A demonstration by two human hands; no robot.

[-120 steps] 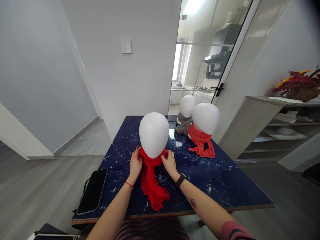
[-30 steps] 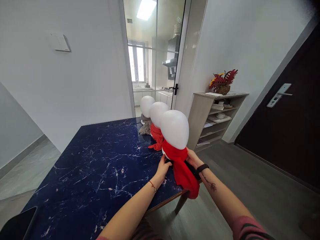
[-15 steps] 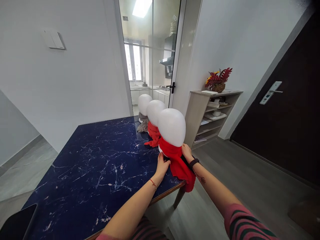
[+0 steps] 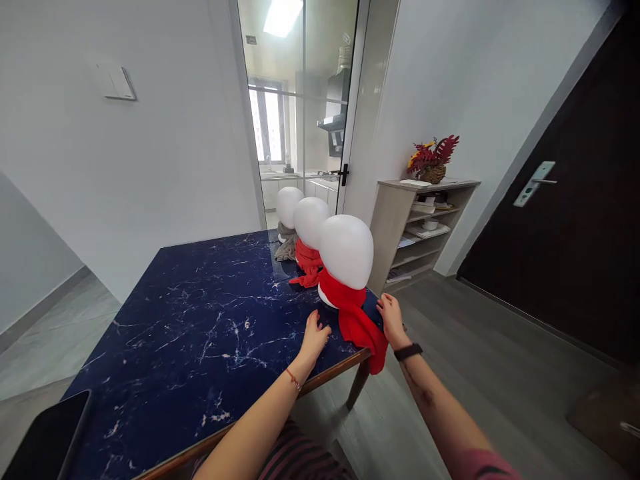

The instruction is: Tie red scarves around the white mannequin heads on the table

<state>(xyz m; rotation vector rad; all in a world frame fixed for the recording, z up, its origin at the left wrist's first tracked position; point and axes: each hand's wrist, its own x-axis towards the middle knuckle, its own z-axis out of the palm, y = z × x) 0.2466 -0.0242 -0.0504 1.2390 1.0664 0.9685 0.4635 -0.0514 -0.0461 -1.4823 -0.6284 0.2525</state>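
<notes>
At the table's right end stands a smooth white head form [image 4: 346, 251], with a red scarf [image 4: 361, 325] round its lower part and one tail hanging over the table edge. My left hand [image 4: 315, 335] hovers in front of it over the tabletop, fingers apart and holding nothing. To the right of the scarf, my right hand [image 4: 391, 319] has loosely bent fingers with nothing visible in them. Behind are a second white form [image 4: 311, 222] with a red cloth [image 4: 307, 257] round its base, and a third form [image 4: 289, 207] with a grey-brown cloth [image 4: 287, 245].
All this stands on a dark blue marbled table [image 4: 200, 333] with a wooden edge. A black device with a flat dark face [image 4: 47, 437] lies at its near left corner. Behind is a glass door [image 4: 305, 100]; a shelf unit [image 4: 385, 227] stands at the right.
Both my hands have let go of the red scarf and its form. The left has drawn back toward me, the right has moved out to the right.
</notes>
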